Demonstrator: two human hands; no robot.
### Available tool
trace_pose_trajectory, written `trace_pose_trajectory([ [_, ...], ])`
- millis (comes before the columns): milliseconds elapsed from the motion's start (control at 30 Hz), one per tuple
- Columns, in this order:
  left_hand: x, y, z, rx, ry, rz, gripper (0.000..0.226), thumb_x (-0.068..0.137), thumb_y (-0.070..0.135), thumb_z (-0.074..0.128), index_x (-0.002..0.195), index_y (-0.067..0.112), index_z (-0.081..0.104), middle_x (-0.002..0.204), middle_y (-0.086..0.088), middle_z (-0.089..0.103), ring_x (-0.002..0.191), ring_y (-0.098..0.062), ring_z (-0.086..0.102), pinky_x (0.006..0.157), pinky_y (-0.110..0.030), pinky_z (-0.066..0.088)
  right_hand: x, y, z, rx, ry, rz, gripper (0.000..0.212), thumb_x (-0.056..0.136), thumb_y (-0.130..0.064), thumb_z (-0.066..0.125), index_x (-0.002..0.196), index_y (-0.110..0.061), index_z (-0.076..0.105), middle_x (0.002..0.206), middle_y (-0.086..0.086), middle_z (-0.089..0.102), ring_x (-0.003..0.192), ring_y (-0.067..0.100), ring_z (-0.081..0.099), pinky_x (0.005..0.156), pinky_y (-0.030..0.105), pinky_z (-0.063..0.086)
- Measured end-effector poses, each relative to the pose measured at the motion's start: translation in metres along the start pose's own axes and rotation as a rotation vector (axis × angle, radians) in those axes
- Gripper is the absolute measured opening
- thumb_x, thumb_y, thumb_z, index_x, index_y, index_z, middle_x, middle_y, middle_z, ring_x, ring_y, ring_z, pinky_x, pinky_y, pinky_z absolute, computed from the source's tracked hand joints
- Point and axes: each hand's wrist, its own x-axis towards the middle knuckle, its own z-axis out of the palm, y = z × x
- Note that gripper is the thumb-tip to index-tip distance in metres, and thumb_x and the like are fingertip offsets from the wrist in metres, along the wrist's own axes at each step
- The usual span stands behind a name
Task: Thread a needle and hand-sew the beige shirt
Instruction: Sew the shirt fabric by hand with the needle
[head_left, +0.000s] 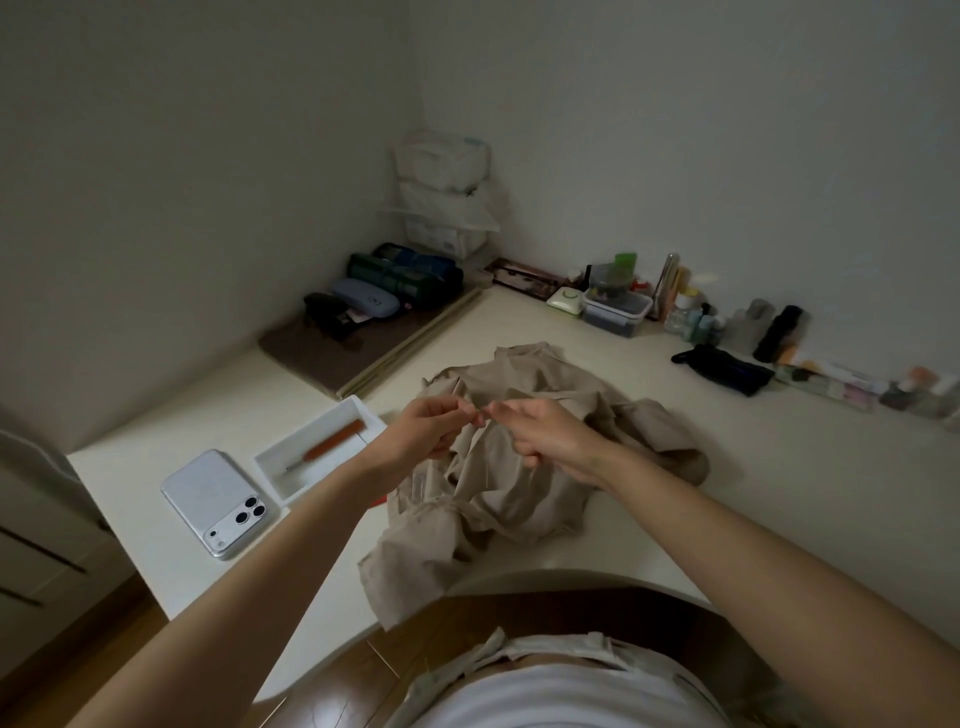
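Bare forearms (291, 545) come up from the bottom corners of the view and converge over the middle of the surface (779, 493). The left hand (431, 431) and the right hand (540, 436) meet tip to tip. Each has its thumb and forefinger pressed into a fine pinch and its other fingers curled in, and the two pinches almost touch. This looks like threading. The needle and thread are too small to make out, so I cannot tell which hand has which.

If so, the next move turns on the short line between the two pinches. It runs left to right, level with the surface, and the tips need only close along it.

The beige shirt (519, 499) lies crumpled right under both hands, about equally near to each. Its lower part hangs over the curved front edge of the surface towards the person.

Just left of the left wrist is a white tray (270, 467) holding an orange-handled tool (335, 444), with a phone (215, 501) beside it. To the right of the shirt the surface is bare up to the clutter along the far wall.
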Motion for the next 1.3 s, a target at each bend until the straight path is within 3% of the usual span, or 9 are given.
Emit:
trace_pose_trajectory([
  [167, -0.003, -0.001, -0.002, 0.065, 0.040, -0.012, 0.023, 0.100, 0.017, 0.046, 0.086, 0.010, 0.063, 0.060, 0.001, 0.035, 0.052, -0.009, 0.029, 0.047, -0.015, 0.030, 0.001, -0.005, 0.006, -0.026, -0.030, 0.008, 0.022, 0.097, -0.029, 0.051, 0.093, -0.010, 0.061, 0.051, -0.009, 0.037, 0.046, 0.006, 0.031, 0.046, 0.017, 0.030],
  [433, -0.007, -0.011, -0.012, -0.011, 0.077, -0.005, 0.022, 0.099, 0.015, 0.047, 0.086, 0.009, 0.063, 0.062, -0.002, 0.032, 0.055, -0.011, 0.027, 0.050, -0.018, 0.026, 0.014, 0.028, -0.024, -0.095, 0.298, 0.133, 0.028, 0.096, -0.018, 0.053, 0.069, -0.015, 0.046, 0.053, -0.001, 0.034, 0.044, 0.008, 0.031, 0.038, 0.016, 0.029],
  [633, -0.005, -0.015, -0.006, -0.043, 0.074, 0.001, 0.021, 0.097, 0.007, 0.049, 0.082, 0.010, 0.064, 0.071, -0.009, 0.053, 0.064, -0.012, 0.049, 0.062, -0.018, 0.045, 0.013, 0.044, -0.027, -0.166, 0.412, 0.204, 0.022, 0.095, -0.018, 0.055, 0.076, -0.005, 0.058, 0.054, 0.005, 0.038, 0.042, 0.012, 0.033, 0.037, 0.017, 0.028],
  [733, -0.003, -0.016, -0.005, -0.089, 0.086, 0.002, 0.024, 0.096, 0.004, 0.048, 0.079, 0.011, 0.063, 0.082, -0.010, 0.060, 0.075, -0.014, 0.056, 0.074, -0.020, 0.048, 0.009, 0.042, -0.023, -0.226, 0.460, 0.201, 0.032, 0.096, -0.023, 0.054, 0.102, 0.006, 0.063, 0.059, 0.004, 0.042, 0.049, 0.014, 0.040, 0.040, 0.016, 0.033],
  [867, 0.003, -0.023, -0.008, -0.094, 0.165, -0.014, 0.021, 0.095, 0.006, 0.051, 0.080, 0.010, 0.065, 0.091, -0.009, 0.064, 0.087, -0.018, 0.058, 0.080, -0.025, 0.051, 0.000, 0.028, -0.007, -0.353, 0.290, 0.156, 0.036, 0.096, -0.036, 0.052, 0.123, -0.014, 0.059, 0.084, -0.003, 0.057, 0.064, 0.010, 0.050, 0.057, 0.022, 0.044],
  [933, 0.005, -0.027, -0.009, -0.104, 0.218, -0.027, 0.016, 0.095, 0.008, 0.052, 0.084, 0.008, 0.064, 0.091, -0.007, 0.065, 0.084, -0.016, 0.057, 0.071, -0.020, 0.049, -0.005, 0.020, 0.005, -0.407, 0.154, 0.107, 0.036, 0.094, -0.034, 0.055, 0.125, -0.015, 0.056, 0.097, -0.006, 0.058, 0.062, 0.003, 0.049, 0.051, 0.014, 0.040],
  [1067, 0.002, -0.030, -0.006, -0.139, 0.284, -0.030, 0.014, 0.096, 0.010, 0.052, 0.087, 0.005, 0.063, 0.085, -0.008, 0.059, 0.074, -0.013, 0.054, 0.067, -0.020, 0.049, -0.004, 0.024, 0.025, -0.439, 0.014, 0.053, 0.039, 0.085, -0.018, 0.069, 0.121, -0.009, 0.057, 0.070, -0.015, 0.047, 0.050, -0.005, 0.044, 0.042, 0.005, 0.033],
  [1200, -0.002, -0.031, 0.001, -0.140, 0.387, -0.061, 0.016, 0.097, 0.009, 0.050, 0.087, 0.007, 0.061, 0.075, -0.007, 0.054, 0.069, -0.014, 0.053, 0.065, -0.020, 0.050, 0.004, 0.031, 0.037, -0.603, 0.081, -0.013, 0.023, 0.086, -0.020, 0.068, 0.106, -0.007, 0.068, 0.073, -0.013, 0.058, 0.061, -0.005, 0.048, 0.051, 0.006, 0.033],
  [1300, -0.006, -0.035, 0.008, -0.116, 0.430, -0.093, 0.017, 0.098, 0.013, 0.046, 0.088, 0.007, 0.059, 0.076, -0.007, 0.055, 0.068, -0.015, 0.053, 0.065, -0.021, 0.048, 0.007, 0.034, 0.035, -0.662, 0.122, -0.015, 0.019, 0.092, -0.019, 0.059, 0.099, -0.005, 0.071, 0.089, 0.006, 0.070, 0.078, 0.014, 0.062, 0.067, 0.019, 0.040],
])
